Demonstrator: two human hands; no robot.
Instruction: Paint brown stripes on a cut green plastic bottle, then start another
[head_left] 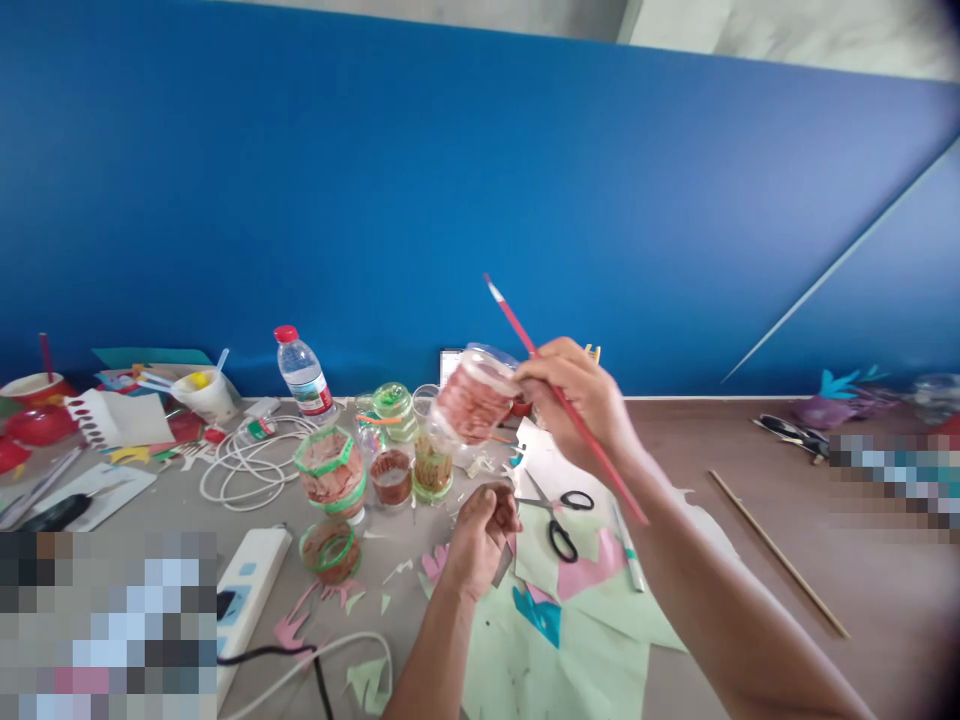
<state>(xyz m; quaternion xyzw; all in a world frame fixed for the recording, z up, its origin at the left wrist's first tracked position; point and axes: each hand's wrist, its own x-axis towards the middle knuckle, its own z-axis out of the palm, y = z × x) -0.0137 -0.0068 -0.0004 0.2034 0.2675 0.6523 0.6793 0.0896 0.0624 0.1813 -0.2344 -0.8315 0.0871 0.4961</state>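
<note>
My right hand [577, 385] is closed around a red paintbrush [517, 325] that slants up to the left. The same fingers pinch the rim of a clear plastic cup [476, 398], whose side is streaked with reddish-brown paint. The cup is tilted in the air. Below it, my left hand [484, 530] is raised with curled fingers and brown stains on the fingertips; whether anything is inside them I cannot make out. Near the left hand, black-handled scissors [562, 540] lie open on paper.
Left of my hands stand painted containers with green rims [334, 475], a small brown cup [391, 478] and a water bottle [304, 375]. A white cable [217, 480] and a power strip [251, 590] lie further left. Pale green paper [562, 665] and a wooden stick [780, 555] lie at right.
</note>
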